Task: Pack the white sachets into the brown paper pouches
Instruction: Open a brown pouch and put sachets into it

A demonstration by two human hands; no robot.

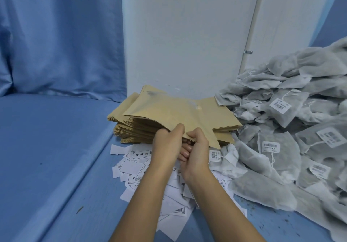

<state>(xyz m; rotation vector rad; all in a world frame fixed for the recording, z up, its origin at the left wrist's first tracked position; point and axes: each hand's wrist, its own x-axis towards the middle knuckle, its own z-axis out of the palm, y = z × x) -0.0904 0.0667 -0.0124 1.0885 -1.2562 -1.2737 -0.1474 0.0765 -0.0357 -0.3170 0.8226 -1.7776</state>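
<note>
A stack of brown paper pouches (pixel 135 129) lies in the middle of the blue surface against the white wall. The top pouch (pixel 169 112) is lifted at its near edge, and both hands pinch that edge. My left hand (pixel 167 144) grips it from the left, thumb on top. Beside it, my right hand (pixel 197 146) holds the same edge, fingers curled under. A large heap of white sachets (pixel 293 129) with barcode tags and strings fills the right side. One sachet (pixel 225 157) lies just right of my right hand.
Loose white printed paper labels (pixel 135 166) are scattered under and in front of my forearms. A blue curtain (pixel 56 35) hangs at the left, and a white wall (pixel 187 35) with a thin pipe (pixel 249 35) stands behind the pouches. Bare blue surface (pixel 47 148) lies to the left.
</note>
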